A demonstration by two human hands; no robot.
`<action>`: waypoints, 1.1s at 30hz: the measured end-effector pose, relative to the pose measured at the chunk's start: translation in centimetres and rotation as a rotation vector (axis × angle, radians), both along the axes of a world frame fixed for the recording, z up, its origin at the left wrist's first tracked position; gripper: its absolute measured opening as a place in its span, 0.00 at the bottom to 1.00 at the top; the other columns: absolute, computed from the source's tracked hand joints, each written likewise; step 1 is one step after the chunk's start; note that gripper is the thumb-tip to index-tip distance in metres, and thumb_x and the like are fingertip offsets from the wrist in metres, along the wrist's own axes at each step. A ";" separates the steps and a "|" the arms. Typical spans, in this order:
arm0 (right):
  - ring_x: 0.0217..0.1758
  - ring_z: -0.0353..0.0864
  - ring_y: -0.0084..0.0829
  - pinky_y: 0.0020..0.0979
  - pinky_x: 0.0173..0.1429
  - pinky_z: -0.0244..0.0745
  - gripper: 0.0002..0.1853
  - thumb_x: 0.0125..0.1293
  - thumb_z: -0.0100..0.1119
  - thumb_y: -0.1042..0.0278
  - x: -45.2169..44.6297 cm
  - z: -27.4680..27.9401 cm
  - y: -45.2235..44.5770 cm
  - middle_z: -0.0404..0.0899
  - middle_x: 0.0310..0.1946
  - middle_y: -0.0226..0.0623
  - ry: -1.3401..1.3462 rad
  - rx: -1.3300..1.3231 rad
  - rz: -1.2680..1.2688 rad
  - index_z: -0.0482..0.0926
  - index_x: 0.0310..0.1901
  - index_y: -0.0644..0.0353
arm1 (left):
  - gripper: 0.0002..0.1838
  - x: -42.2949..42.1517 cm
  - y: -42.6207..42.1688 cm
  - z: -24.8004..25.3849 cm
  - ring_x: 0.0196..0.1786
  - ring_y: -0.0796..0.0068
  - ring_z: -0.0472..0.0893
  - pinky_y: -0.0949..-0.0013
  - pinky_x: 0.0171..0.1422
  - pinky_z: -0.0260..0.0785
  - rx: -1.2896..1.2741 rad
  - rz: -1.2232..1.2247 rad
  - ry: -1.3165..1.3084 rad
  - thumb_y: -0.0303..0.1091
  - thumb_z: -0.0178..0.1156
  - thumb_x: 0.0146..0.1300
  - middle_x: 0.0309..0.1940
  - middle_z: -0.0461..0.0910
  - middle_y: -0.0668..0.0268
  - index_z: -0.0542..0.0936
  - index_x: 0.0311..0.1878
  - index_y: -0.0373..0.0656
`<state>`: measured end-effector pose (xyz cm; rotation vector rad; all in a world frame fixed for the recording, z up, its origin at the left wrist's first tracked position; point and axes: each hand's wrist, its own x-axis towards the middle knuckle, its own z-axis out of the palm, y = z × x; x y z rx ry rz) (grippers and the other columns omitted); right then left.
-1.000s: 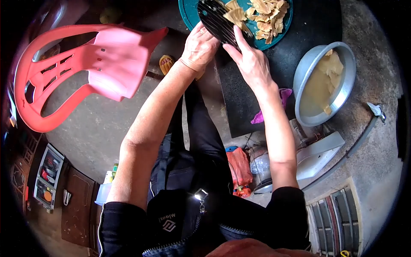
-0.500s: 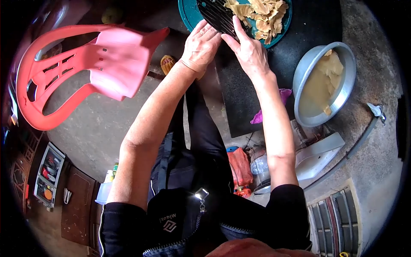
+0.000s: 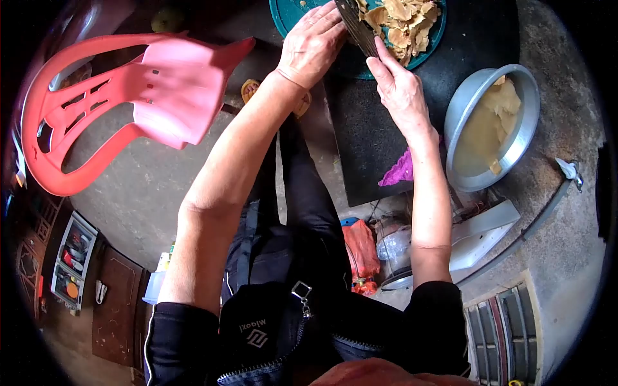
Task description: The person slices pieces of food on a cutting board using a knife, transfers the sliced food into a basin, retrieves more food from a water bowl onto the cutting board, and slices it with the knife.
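My right hand (image 3: 402, 93) grips a dark knife (image 3: 358, 29) with a broad, ridged-looking blade, thumb and index finger at its near end. The blade slants up over a round teal board (image 3: 281, 18). Close against the blade's left side is my left hand (image 3: 312, 46), fingers together and bent over the board; whatever lies under them is hidden. To the right of the blade, a heap of thin tan-brown slices (image 3: 405, 29) covers part of the board.
A metal basin (image 3: 454, 148) holds cloudy liquid and pale yellowish pieces (image 3: 502, 103). It stands right of the dark tabletop (image 3: 360, 128), where a magenta cloth (image 3: 398, 170) lies. A pink plastic chair (image 3: 177, 90) is at left. A grey hose (image 3: 544, 206) runs at right.
The knife has turned from lying nearly flat to more edge-on and shifted right. My right hand moved right and down with it; my left hand moved slightly up and right.
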<state>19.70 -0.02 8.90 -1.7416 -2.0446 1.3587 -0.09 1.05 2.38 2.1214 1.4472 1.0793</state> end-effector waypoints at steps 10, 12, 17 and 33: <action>0.23 0.75 0.22 0.27 0.30 0.73 0.35 0.68 0.47 0.31 -0.5 0.7 3.1 0.73 0.18 0.30 0.162 -0.092 -0.286 0.82 0.52 0.59 | 0.18 0.1 -0.5 -0.2 0.66 0.58 0.73 0.59 0.71 0.64 0.032 0.039 0.020 0.24 0.58 0.59 0.60 0.76 0.58 0.79 0.54 0.39; 0.21 0.72 0.20 0.27 0.27 0.69 0.33 0.69 0.48 0.33 0.1 0.7 2.6 0.71 0.17 0.29 0.128 -0.010 -0.320 0.82 0.50 0.58 | 0.17 0.3 -0.4 -0.1 0.65 0.57 0.74 0.59 0.71 0.64 0.017 0.039 -0.010 0.24 0.58 0.59 0.60 0.76 0.58 0.79 0.53 0.39; 0.21 0.71 0.19 0.26 0.27 0.68 0.29 0.71 0.48 0.36 0.4 1.9 0.5 0.70 0.17 0.28 0.143 -0.116 -0.316 0.82 0.47 0.59 | 0.17 -0.1 -0.5 0.0 0.67 0.56 0.72 0.58 0.71 0.63 0.041 0.018 -0.039 0.24 0.60 0.58 0.62 0.74 0.55 0.79 0.53 0.39; 0.22 0.82 0.52 0.43 0.24 0.72 0.30 0.72 0.54 0.50 0.7 1.9 -4.8 0.73 0.14 0.54 -0.061 0.087 0.026 0.65 0.69 0.58 | 0.13 -0.3 -1.2 -1.6 0.56 0.65 0.81 0.61 0.63 0.73 0.146 0.044 0.004 0.23 0.63 0.49 0.49 0.82 0.63 0.83 0.40 0.40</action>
